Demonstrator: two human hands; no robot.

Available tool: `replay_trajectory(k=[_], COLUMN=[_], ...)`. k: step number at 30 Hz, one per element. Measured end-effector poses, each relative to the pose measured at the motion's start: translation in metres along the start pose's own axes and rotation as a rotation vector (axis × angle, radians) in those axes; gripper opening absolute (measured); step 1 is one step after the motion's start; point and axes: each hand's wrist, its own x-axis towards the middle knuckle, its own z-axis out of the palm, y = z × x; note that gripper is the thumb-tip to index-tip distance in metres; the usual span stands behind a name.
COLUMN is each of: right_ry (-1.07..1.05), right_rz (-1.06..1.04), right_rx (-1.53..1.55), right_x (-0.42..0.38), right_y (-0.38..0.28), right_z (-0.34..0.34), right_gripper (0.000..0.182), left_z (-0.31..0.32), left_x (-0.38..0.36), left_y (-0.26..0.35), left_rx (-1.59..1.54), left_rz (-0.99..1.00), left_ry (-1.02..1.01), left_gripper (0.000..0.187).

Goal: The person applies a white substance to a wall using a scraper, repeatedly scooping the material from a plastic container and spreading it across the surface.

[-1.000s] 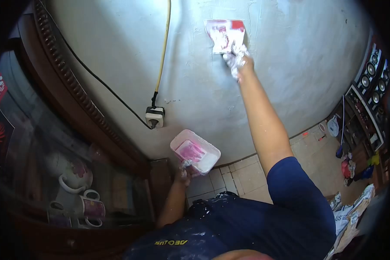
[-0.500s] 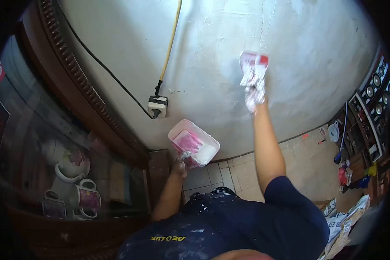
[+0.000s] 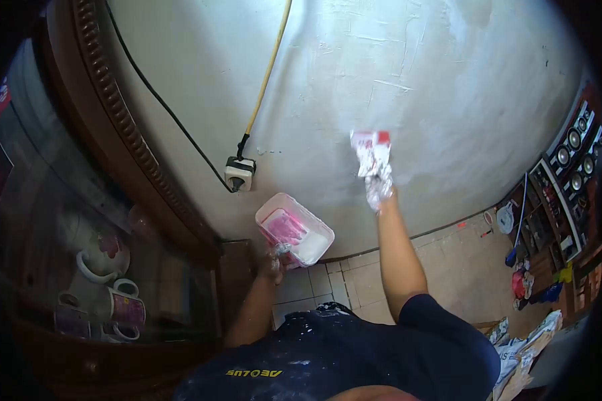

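Note:
My right hand (image 3: 379, 190), coated in white paste, grips a flat red-and-white spreader (image 3: 368, 142) against the pale wall (image 3: 441, 127). Low at the left, my left hand (image 3: 272, 264) holds the near edge of a pink-and-white rectangular tub (image 3: 294, 229). White paste lies in the tub's lower right part, and pink shows on its inside. Raised streaks and smears mark the wall above the spreader.
A socket box (image 3: 239, 174) with a black cable and a yellow conduit (image 3: 269, 73) is on the wall. A glass-fronted wooden cabinet (image 3: 130, 144) stands left. Shelves and speakers (image 3: 568, 150) are at the right, above torn bags (image 3: 522, 351).
My right hand and the spreader have moved down the wall and slightly left. My left hand still holds the tub, a little lower in the view.

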Motion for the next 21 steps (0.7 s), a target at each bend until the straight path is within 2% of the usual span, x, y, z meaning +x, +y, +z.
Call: replay_trajectory(k=[1, 2, 4, 6, 8, 9, 10, 12, 13, 14, 15, 16, 19, 21], right_ry=[-0.429, -0.014, -0.338, -0.241, -0.22, -0.068, -0.232, 0.007, 0.055, 0.044, 0.136, 0.058, 0.075, -0.016], right_rz=[-0.113, -0.087, -0.272, -0.302, -0.337, -0.23, -0.243, -0.172, -0.13, -0.064, 0.016, 0.129, 0.234, 0.17], right_rx=[0.005, -0.013, -0.048, -0.128, -0.183, -0.398, -0.141, -0.243, -0.23, -0.22, -0.273, -0.142, -0.181, -0.144], right_x=[0.024, 0.031, 0.066, 0.08, 0.106, 0.117, 0.133, 0.118, 0.125, 0.092, 0.058, 0.038, -0.027, -0.015], right_y=[-0.027, -0.056, -0.106, -0.137, -0.141, -0.139, -0.118, -0.069, -0.029, -0.003, 0.022, 0.041, 0.049, 0.013], right_z=[0.022, 0.071, 0.134, 0.198, 0.217, 0.211, 0.182, 0.128, 0.067, 0.032, 0.005, -0.034, -0.038, -0.008], right_gripper=[0.031, 0.025, 0.018, 0.017, 0.016, 0.017, 0.02, 0.02, 0.021, 0.023, 0.024, 0.028, 0.029, 0.028], left_z=[-0.002, -0.005, -0.004, 0.005, 0.02, 0.021, 0.017, 0.007, 0.007, 0.01, 0.01, 0.009, 0.013, 0.025], left_x=[-0.001, -0.002, -0.008, -0.013, -0.022, -0.025, -0.022, -0.016, -0.019, -0.023, -0.025, -0.023, -0.016, -0.023], left_y=[0.002, 0.003, 0.002, 0.007, 0.013, 0.012, 0.009, 0.001, 0.001, 0.003, 0.003, 0.003, 0.012, 0.019], left_rx=[0.035, 0.074, 0.077, 0.081, 0.191, 0.099, 0.108, 0.103, 0.104, 0.108, 0.111, 0.107, 0.141, 0.145], left_rz=[0.029, 0.056, 0.075, 0.094, 0.062, 0.042, 0.033, -0.014, -0.023, 0.018, 0.063, 0.067, -0.018, 0.032], left_ry=[-0.021, -0.042, -0.04, -0.04, -0.009, 0.004, 0.001, -0.004, -0.002, -0.063, -0.126, -0.128, -0.025, -0.008], left_gripper=[0.047, 0.048, 0.048, 0.049, 0.049, 0.05, 0.05, 0.051, 0.051, 0.051, 0.05, 0.05, 0.061, 0.059])
